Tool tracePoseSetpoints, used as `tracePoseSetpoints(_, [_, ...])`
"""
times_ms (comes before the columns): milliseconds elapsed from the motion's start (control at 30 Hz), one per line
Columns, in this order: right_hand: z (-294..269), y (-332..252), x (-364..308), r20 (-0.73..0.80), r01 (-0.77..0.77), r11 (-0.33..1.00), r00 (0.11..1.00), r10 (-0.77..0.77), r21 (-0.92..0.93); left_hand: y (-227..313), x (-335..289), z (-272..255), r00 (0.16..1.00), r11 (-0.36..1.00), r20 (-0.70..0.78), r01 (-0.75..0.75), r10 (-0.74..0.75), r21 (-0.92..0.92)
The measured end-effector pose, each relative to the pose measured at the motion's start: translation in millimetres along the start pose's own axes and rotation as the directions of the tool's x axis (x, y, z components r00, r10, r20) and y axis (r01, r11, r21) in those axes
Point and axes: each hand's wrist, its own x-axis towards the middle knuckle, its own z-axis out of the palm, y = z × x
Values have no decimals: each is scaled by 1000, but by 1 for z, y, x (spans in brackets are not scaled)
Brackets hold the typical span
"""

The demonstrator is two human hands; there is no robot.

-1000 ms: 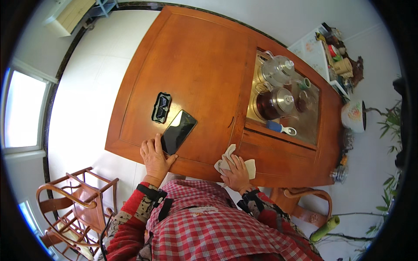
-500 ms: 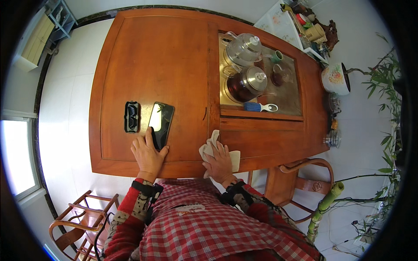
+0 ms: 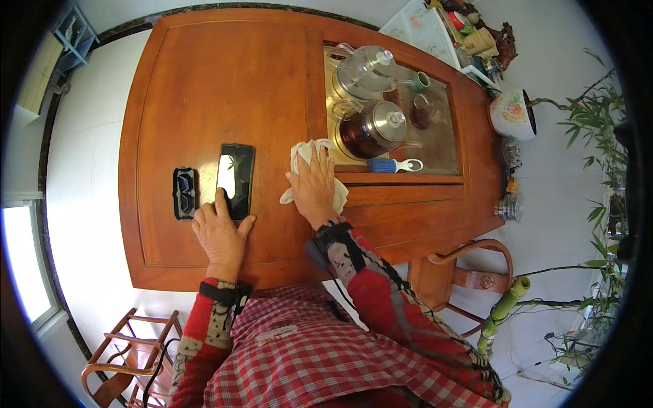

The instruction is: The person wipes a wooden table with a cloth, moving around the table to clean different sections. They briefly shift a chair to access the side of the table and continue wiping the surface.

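Tea tray (image 3: 445, 166) upper centre: two glass kettles, cups, brush. Right hand (image 3: 314, 190) flat, fingers spread on cloth (image 3: 306, 153). Left hand (image 3: 219, 231) index extended touching phone (image 3: 236, 178).

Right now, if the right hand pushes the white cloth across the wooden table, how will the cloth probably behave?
The white cloth looks crumpled and soft, so it would likely bunch and fold rather than keep its shape. It seems thin and light, so the flat right hand pressing on it should drag it along easily. The wooden table looks smooth and glossy, so it probably slides readily.
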Motion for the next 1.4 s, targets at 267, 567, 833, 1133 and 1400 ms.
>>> tracePoseSetpoints(267, [13, 16, 59, -54, -8, 999, 999, 6, -37, -35, -7, -20, 994, 998, -94, -49, 46, -26])
tracePoseSetpoints(567, [19, 24, 89, -121, -30, 999, 992, 34, 34, -88, 15, -14, 982, 986, -171, 99, -75, 134])
tracePoseSetpoints(833, [-8, -4, -29, 14, -68, 997, 998, 68, 48, -85, 36, -6, 988, 994, -120, 100, -94, 37])
tracePoseSetpoints(1133, [0, 2, -35, 49, -67, 997, 997, 65, 24, -64, 87, -4, 985, 999, -170, -15, 7, -42])
tracePoseSetpoints(1400, [11, 14, 63, -118, -129, 991, 984, 130, 20, -72, 67, -12, 986, 994, -161, -58, 43, -89])
